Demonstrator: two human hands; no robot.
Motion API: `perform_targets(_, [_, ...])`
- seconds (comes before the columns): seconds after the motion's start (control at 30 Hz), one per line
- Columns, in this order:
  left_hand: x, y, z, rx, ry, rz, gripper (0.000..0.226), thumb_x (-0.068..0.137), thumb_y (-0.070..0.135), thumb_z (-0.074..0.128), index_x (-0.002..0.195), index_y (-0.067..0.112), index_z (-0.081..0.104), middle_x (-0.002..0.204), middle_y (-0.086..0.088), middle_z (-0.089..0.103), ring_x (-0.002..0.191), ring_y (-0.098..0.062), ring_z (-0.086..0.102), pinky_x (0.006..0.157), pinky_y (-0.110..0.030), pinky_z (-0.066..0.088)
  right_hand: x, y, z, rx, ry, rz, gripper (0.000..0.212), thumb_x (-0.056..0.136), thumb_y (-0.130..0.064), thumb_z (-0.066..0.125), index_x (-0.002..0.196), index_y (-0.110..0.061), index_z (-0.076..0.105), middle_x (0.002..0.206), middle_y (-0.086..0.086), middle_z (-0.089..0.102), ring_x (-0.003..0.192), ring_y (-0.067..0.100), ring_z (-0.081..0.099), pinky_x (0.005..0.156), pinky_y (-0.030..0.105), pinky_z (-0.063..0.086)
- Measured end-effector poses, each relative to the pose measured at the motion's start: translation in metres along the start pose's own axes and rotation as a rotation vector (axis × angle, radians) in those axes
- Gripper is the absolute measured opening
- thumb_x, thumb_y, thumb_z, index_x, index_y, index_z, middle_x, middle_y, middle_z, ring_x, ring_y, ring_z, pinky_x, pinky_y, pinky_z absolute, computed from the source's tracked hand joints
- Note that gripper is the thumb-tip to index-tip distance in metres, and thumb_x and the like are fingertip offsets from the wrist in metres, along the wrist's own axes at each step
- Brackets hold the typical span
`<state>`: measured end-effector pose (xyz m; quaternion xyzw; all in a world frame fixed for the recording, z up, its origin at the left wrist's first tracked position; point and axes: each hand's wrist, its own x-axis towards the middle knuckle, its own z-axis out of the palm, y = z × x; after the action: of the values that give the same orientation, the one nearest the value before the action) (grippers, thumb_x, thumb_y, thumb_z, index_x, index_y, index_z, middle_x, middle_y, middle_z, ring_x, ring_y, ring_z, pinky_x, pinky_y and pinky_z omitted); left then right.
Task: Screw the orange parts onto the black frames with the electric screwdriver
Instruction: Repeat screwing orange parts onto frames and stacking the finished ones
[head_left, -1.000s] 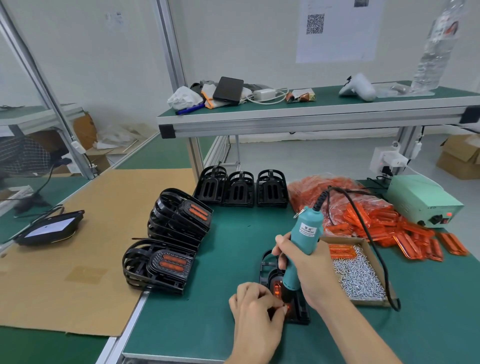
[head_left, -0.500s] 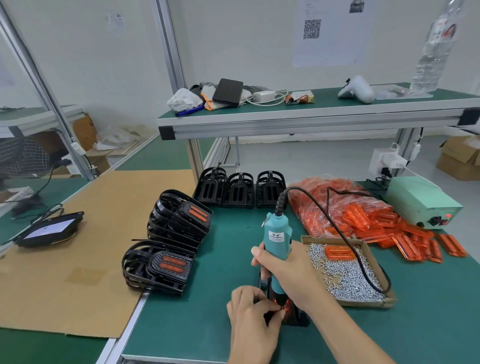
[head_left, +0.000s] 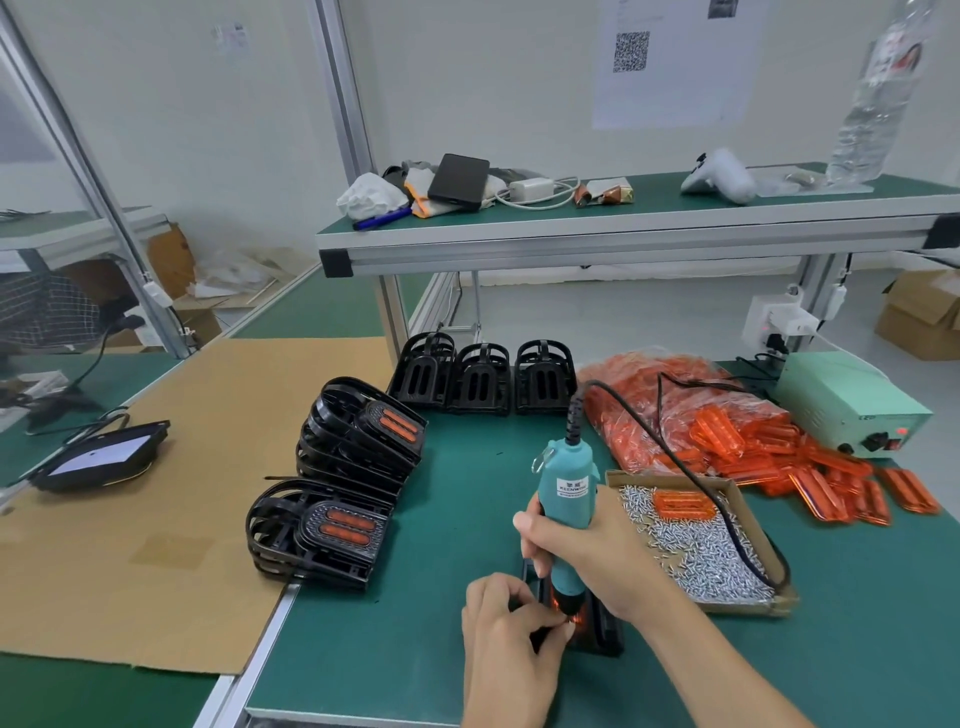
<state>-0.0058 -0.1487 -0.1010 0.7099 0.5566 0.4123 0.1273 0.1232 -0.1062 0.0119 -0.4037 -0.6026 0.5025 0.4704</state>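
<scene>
- One teal electric screwdriver (head_left: 565, 499), gripped upright in the right hand (head_left: 587, 556), tip down on the black frame (head_left: 602, 631) lying at the near edge of the green bench (head_left: 452, 525).
- Left hand (head_left: 506, 631) pinches at the screwdriver tip, fingertips pressed together; the orange part there is mostly hidden.
- Three bare frames (head_left: 480, 376) stand in a row at the back.
- Two stacks of finished frames (head_left: 343, 483) at left; layers too overlapped to count.
- One cardboard tray of screws (head_left: 711, 551), one orange piece on it.
- One bag of orange parts (head_left: 675, 410), loose ones beside.
- Compared with a second ago, the screwdriver stands more upright and sits further left, away from the tray.
</scene>
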Motion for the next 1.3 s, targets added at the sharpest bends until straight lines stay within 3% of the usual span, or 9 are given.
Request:
perform_targets(0.17, [0.0, 0.003, -0.003, -0.026, 0.002, 0.001, 0.021, 0.065, 0.022, 0.097, 0.074, 0.027, 0.078, 0.087, 0.014, 0.048, 0.092, -0.013, 0.051, 0.076, -0.032, 0.049, -0.003, -0.009, -0.003, 0.021, -0.084, -0.011, 0.019, 0.088, -0.033, 0.075, 0.088, -0.014, 0.077, 0.086, 0.008, 0.078, 0.071, 0.026, 0.072, 0.071, 0.031, 0.057])
perform_targets(0.33, [-0.002, 0.006, -0.005, -0.01, -0.003, 0.011, 0.015, 0.072, 0.026, 0.093, 0.076, 0.028, 0.078, 0.089, 0.015, 0.047, 0.088, -0.013, 0.049, 0.076, -0.027, 0.044, -0.003, -0.012, -0.014, 0.053, -0.016, -0.094, 0.021, 0.086, -0.035, 0.075, 0.088, -0.014, 0.079, 0.078, 0.02, 0.072, 0.069, 0.028, 0.066, 0.069, 0.037, 0.054])
perform_targets(0.47, [-0.002, 0.008, -0.007, 0.022, -0.006, 0.015, 0.019, 0.07, 0.027, 0.094, 0.079, 0.033, 0.079, 0.089, 0.013, 0.049, 0.085, -0.015, 0.051, 0.076, -0.023, 0.038, -0.006, -0.008, -0.028, 0.45, 0.261, -0.181, 0.014, 0.084, -0.02, 0.076, 0.081, -0.011, 0.066, 0.084, 0.019, 0.071, 0.057, 0.021, 0.056, 0.058, 0.029, 0.051])
perform_targets(0.6, [-0.002, 0.008, -0.008, 0.095, 0.033, 0.133, 0.024, 0.069, 0.024, 0.094, 0.085, 0.035, 0.078, 0.088, 0.01, 0.053, 0.086, -0.015, 0.052, 0.073, -0.03, 0.042, -0.028, 0.009, -0.053, 0.983, 0.581, -0.124, 0.014, 0.09, -0.029, 0.068, 0.081, -0.02, 0.062, 0.081, -0.002, 0.062, 0.056, 0.007, 0.048, 0.056, 0.019, 0.046])
perform_targets(0.9, [-0.004, 0.003, 0.002, 0.133, 0.144, 0.272, 0.022, 0.071, 0.019, 0.089, 0.077, 0.027, 0.069, 0.088, 0.013, 0.05, 0.089, -0.011, 0.053, 0.083, -0.029, 0.036, -0.093, 0.066, -0.072, 1.245, 0.879, -0.016, 0.02, 0.081, -0.041, 0.064, 0.076, -0.027, 0.051, 0.075, -0.014, 0.052, 0.049, -0.001, 0.042, 0.051, 0.012, 0.041])
perform_targets(1.03, [0.003, 0.015, -0.002, 0.038, 0.017, 0.177, 0.021, 0.082, 0.046, 0.076, 0.081, 0.031, 0.062, 0.089, 0.022, 0.048, 0.094, -0.003, 0.05, 0.09, -0.03, 0.034, -0.097, 0.073, -0.072, 1.252, 0.883, -0.021, 0.02, 0.081, -0.041, 0.064, 0.073, -0.027, 0.052, 0.07, -0.011, 0.053, 0.046, 0.0, 0.041, 0.046, 0.016, 0.04])
perform_targets(1.17, [0.022, 0.05, 0.004, 0.361, -0.331, 0.013, 0.069, 0.072, 0.09, 0.045, 0.106, 0.03, 0.053, 0.106, 0.015, 0.049, 0.104, -0.014, 0.041, 0.098, -0.04, 0.029, -0.099, 0.077, -0.074, 1.239, 0.848, -0.033, 0.022, 0.08, -0.04, 0.066, 0.068, -0.026, 0.054, 0.07, -0.01, 0.052, 0.044, 0.0, 0.041, 0.043, 0.017, 0.04])
perform_targets(1.23, [0.031, 0.066, 0.008, 0.515, -0.459, -0.03, 0.088, 0.069, 0.093, 0.042, 0.12, 0.022, 0.05, 0.121, 0.003, 0.051, 0.112, -0.024, 0.043, 0.102, -0.047, 0.03, -0.1, 0.078, -0.076, 1.219, 0.808, -0.042, 0.026, 0.07, -0.041, 0.077, 0.067, -0.027, 0.055, 0.07, -0.011, 0.052, 0.044, 0.0, 0.041, 0.042, 0.018, 0.041])
perform_targets(1.3, [0.036, 0.076, 0.012, 0.617, -0.513, -0.04, 0.086, 0.078, 0.081, 0.054, 0.131, 0.014, 0.046, 0.129, -0.008, 0.051, 0.119, -0.032, 0.046, 0.104, -0.051, 0.032, -0.102, 0.08, -0.078, 1.206, 0.765, -0.05, 0.035, 0.056, -0.042, 0.087, 0.066, -0.027, 0.057, 0.07, -0.012, 0.054, 0.045, 0.0, 0.042, 0.043, 0.017, 0.041])
